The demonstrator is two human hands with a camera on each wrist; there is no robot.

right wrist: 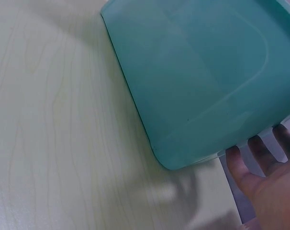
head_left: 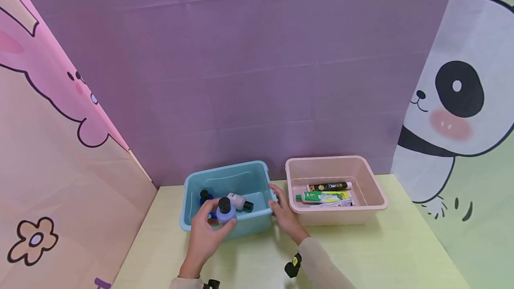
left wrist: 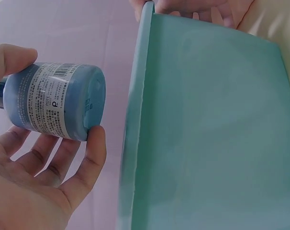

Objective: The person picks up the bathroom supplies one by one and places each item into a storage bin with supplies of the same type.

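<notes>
My left hand (head_left: 202,240) holds a small blue-violet bottle (head_left: 225,214) with a black cap, fingers and thumb around its sides. It is over the front rim of a blue plastic bin (head_left: 250,173). In the left wrist view the bottle (left wrist: 54,98) shows a printed label and its base. Inside the bin are a dark blue bottle (head_left: 205,196), partly hidden by my left hand, and a pale bottle (head_left: 237,200) with a black cap, lying on its side. My right hand (head_left: 288,217) grips the bin's right end at the rim; its fingers (right wrist: 238,167) touch the outer wall.
Close on the right stands a pink bin (head_left: 371,186). In it lie a black tube (head_left: 329,187), a green and yellow tube (head_left: 321,197) and a whitish tube (head_left: 335,204). Both bins stand on a pale wooden table (head_left: 361,253), with a purple backdrop (head_left: 225,79) behind.
</notes>
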